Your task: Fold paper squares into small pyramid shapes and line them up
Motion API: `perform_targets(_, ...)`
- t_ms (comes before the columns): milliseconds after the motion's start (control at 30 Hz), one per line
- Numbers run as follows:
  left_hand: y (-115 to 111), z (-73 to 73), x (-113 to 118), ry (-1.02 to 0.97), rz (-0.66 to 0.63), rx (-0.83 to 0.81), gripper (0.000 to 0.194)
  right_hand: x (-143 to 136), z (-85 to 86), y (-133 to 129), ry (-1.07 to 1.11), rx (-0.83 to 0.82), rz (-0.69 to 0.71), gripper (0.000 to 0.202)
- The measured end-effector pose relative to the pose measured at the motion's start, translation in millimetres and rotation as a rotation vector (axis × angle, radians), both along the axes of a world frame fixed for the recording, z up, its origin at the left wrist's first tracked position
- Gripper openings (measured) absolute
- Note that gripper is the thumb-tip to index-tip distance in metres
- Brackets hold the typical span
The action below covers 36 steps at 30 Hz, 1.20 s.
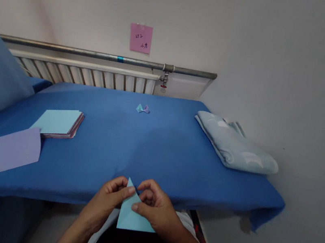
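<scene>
A light blue sheet of paper [131, 219], folded to a triangle, is held between my two hands just in front of the blue-covered surface. My left hand [111, 197] pinches it near its upper point, thumb on the near face. My right hand [156, 209] grips the sloping right edge, its thumb pressed on the paper and its fingers curled behind. Farther back lies a small folded paper bow [143, 109], light blue on one side and purple on the other.
A stack of coloured paper [59, 121] lies at left, with a loose purple sheet [12, 153] nearer me. A folded pale blanket [235, 145] rests at right on the blue cloth [111, 130]. Behind stand a radiator [95, 76] and a pipe [83, 52]; a pink note [140, 38] hangs above.
</scene>
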<state>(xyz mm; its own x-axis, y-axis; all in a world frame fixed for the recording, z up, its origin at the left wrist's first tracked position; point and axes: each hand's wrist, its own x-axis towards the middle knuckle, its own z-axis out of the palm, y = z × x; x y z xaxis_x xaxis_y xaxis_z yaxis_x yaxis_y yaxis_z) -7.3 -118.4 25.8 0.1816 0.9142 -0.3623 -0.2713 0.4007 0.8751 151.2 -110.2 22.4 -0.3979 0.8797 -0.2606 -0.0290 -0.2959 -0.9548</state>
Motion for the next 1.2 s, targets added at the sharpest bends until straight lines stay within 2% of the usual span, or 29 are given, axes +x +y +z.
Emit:
perform_targets(67, 1.0, -1.2, -0.1, -0.013, 0.031, -0.003, 0.034, 0.5, 0.1, -0.2, 0.008, -0.018, 0.025, 0.033)
perform_targets(233, 4.2, -7.2, -2.2, 0.007, 0.207, 0.037, 0.036, 5.3, -0.5, -2.6, -0.044, -0.055, 0.125, 0.041)
perform_targets(333, 3.0, -9.0, -5.8, 0.006, 0.256, 0.057, 0.035, 8.7, 1.5, -4.9, -0.151, -0.026, 0.136, 0.025)
perform_targets(433, -2.6, -7.5, -10.2, -0.018, 0.196, 0.146, 0.025, 11.1, 8.6, -5.2, -0.247, 0.083, 0.059, 0.006)
perform_targets(533, -9.3, -5.2, -12.6, 0.000, 0.053, 0.221, 0.018, 12.1, 16.5, -3.3, -0.268, 0.209, -0.015, 0.006)
perform_targets(633, -12.7, -4.3, -11.8, 0.057, -0.021, 0.196, 0.019, 11.6, 18.9, -1.5, -0.255, 0.255, -0.026, 0.008)
perform_targets(967, -9.5, 2.9, -4.7, 0.108, 0.065, 0.110, 0.023, 11.4, 18.4, -0.2, -0.253, 0.233, -0.050, 0.019)
perform_targets(1067, -8.7, 2.4, -5.1, 0.095, 0.114, 0.099, 0.022, 15.2, 18.8, -0.9, -0.234, 0.211, -0.033, 0.021)
perform_targets(1200, -8.9, -0.8, -6.1, 0.086, 0.110, 0.097, 0.021, 17.0, 16.3, -2.6, -0.222, 0.181, -0.050, 0.026)
